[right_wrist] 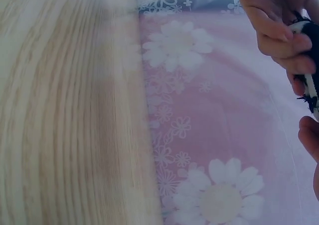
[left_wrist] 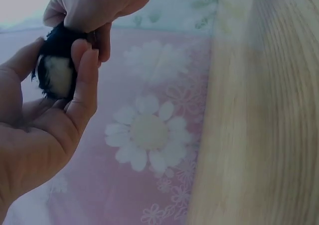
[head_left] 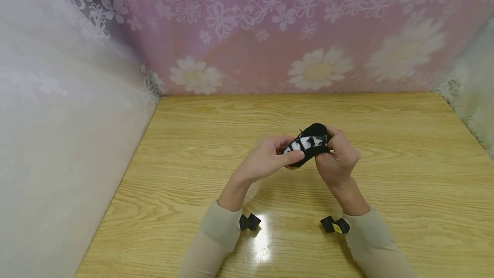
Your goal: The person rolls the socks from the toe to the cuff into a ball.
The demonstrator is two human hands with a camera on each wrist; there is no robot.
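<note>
Both hands hold a small black-and-white knitted sock [head_left: 308, 140], bunched up, with loose threads along its edge. It is off the table, near the middle of the head view. My left hand [head_left: 266, 158] pinches its left end, thumb on top and fingers underneath. At the other end, curled fingers of my right hand [head_left: 338, 158] grip the black knit; part of that end is hidden by the hand. In the left wrist view, a white patch of the sock [left_wrist: 57, 75] shows between thumb and fingers. Only an edge of the sock [right_wrist: 311, 60] enters the right wrist view.
The wood-grain table [head_left: 173, 158] lies below the hands. A pink flowered cloth [head_left: 247, 55] hangs behind it, and a pale sheet [head_left: 69, 140] stands along the left. Small black devices [head_left: 252, 222] sit at both sleeve cuffs.
</note>
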